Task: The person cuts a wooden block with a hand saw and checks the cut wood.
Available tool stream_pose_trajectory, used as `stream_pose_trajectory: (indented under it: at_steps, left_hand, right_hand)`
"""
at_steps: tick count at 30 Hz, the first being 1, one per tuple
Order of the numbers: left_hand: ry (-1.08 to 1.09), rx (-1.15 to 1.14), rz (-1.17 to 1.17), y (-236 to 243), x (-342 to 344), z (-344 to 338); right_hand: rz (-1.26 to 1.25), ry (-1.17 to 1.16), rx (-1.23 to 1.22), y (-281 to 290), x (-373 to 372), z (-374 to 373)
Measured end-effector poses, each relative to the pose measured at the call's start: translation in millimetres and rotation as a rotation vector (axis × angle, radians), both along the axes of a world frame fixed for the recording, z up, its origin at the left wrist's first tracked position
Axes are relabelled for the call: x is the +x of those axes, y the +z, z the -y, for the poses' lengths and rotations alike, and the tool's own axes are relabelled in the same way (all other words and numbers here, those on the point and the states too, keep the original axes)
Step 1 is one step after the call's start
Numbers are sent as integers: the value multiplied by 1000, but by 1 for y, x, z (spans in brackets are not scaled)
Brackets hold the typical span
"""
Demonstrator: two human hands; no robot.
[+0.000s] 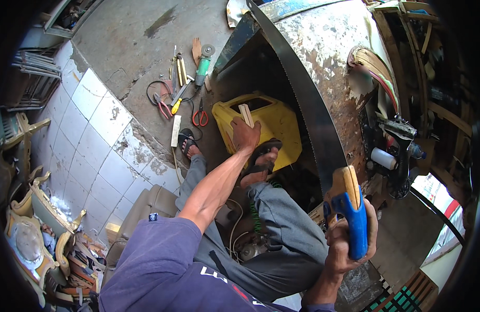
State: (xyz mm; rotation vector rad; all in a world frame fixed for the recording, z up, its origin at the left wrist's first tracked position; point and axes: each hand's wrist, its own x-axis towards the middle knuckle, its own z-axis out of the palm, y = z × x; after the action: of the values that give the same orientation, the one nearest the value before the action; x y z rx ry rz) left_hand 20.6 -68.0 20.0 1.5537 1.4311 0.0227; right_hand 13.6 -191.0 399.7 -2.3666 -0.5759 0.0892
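My left hand is closed on a short pale wooden piece, pressing it on top of a yellow plastic container. My sandalled foot rests against the container just below that hand. My right hand grips the blue and wooden handle of a handsaw, whose long toothed blade rises up and away from the wooden piece.
Pliers, scissors, a green angle grinder and a yellow-handled tool lie on the concrete floor. Carved chair parts are piled at left. A rusty worktop and black machine stand at right.
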Motion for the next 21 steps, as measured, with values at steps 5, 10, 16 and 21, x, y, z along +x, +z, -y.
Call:
stream_pose_trajectory:
  at_steps: [5, 10, 16, 21]
  left_hand:
    - [-34, -102, 32, -17, -19, 0]
    - [-116, -413, 57, -9, -22, -21]
    - [-168, -597, 128, -10, -28, -32]
    - [-179, -572, 103, -5, -32, -37]
  right_hand:
    - [-103, -85, 99, 10, -7, -28]
    - [-147, -158, 81, 14, -4, -43]
    - [-103, -42, 56, 10, -4, -39]
    - [15, 218, -167, 8, 2, -49]
